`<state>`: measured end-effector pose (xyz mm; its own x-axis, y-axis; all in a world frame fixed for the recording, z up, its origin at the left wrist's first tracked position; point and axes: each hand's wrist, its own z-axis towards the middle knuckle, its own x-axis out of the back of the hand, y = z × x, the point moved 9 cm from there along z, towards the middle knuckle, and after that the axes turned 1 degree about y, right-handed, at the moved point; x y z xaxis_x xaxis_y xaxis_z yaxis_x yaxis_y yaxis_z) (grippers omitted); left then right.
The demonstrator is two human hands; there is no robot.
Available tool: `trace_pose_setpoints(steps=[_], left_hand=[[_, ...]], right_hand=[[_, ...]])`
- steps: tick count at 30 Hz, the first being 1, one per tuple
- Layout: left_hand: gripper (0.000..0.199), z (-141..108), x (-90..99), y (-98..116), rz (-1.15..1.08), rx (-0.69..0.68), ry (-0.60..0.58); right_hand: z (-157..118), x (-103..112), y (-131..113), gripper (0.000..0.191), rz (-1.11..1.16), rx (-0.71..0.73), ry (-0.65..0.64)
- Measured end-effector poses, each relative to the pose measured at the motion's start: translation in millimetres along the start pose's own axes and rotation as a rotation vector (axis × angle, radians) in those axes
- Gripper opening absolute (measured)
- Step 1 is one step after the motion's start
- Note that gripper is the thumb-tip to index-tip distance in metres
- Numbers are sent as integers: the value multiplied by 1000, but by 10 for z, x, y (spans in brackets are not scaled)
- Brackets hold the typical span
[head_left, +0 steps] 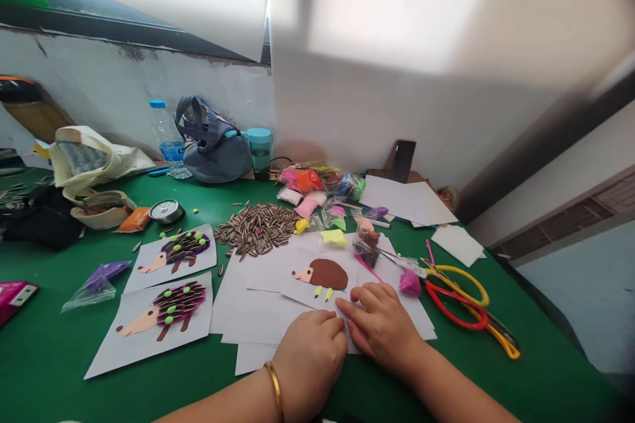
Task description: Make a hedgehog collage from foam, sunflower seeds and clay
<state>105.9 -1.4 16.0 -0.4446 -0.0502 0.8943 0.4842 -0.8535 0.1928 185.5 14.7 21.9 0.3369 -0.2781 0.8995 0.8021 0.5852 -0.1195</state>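
At the left of the green worktop (pixel 59 370), a purple lump of clay (pixel 102 275) sits in clear plastic, and next to it lie two hedgehog pictures, the upper one (pixel 173 252) and the lower one (pixel 163 317), both with dark spiny backs and green dots. A heap of striped seeds (pixel 258 228) rests just beyond the left part of a loose stack of white sheets (pixel 248 324). The left hand (pixel 311 351), with a gold bracelet (pixel 274 388) at its wrist, is at the near side of the stack, fingers curled inward; whether its grip holds anything is hidden. Just beyond the hands, on top of the stack, lies the third hedgehog (pixel 328 274), a smooth brown body with a pale face and two yellow-green legs (pixel 323 293) on white paper. It looks like modelling clay, so it should be light, soft and easily dented; the sheet under it would bend readily and slide, and is best held by its bare edges, the small legs pinched only gently. The right hand (pixel 384 320) is close beside the left, fingers bent near the sheet's lower edge; I cannot tell if its grip is closed on something. Further right are magenta clay (pixel 409 283) and scissors (pixel 454 303).
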Motion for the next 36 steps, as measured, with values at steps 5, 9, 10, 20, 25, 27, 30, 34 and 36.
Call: trace_pose_setpoints(steps=[5,9,10,20,25,27,30,34,36], left_hand=[[18,-1,3,4,-1,-8,2],[17,-8,-6,5,-1,-10,-10],[17,-9,-9,5,-1,-9,-11],[11,-22,-21,-10,2,4,-17],[10,-33,-25,-20,-15,10,-19],[11,-35,-25,-21,-19,11,-18],[13,-33,-32,-13,-14,6,-22],[14,-27,-25,-9,-2,11,-16],[14,-24,-18,-7,0,12,-14]], right_hand=[[5,19,-3,24,25,7,11],[22,5,12,26,24,0,0],[22,6,13,25,29,-1,1],[7,42,170,30,255,-138,39],[28,9,266,30,358,-182,38],[32,13,256,29,313,-171,42],[36,11,200,28,253,-143,30],[40,25,133,27,230,-107,26],[35,43,138,26,246,-106,39]])
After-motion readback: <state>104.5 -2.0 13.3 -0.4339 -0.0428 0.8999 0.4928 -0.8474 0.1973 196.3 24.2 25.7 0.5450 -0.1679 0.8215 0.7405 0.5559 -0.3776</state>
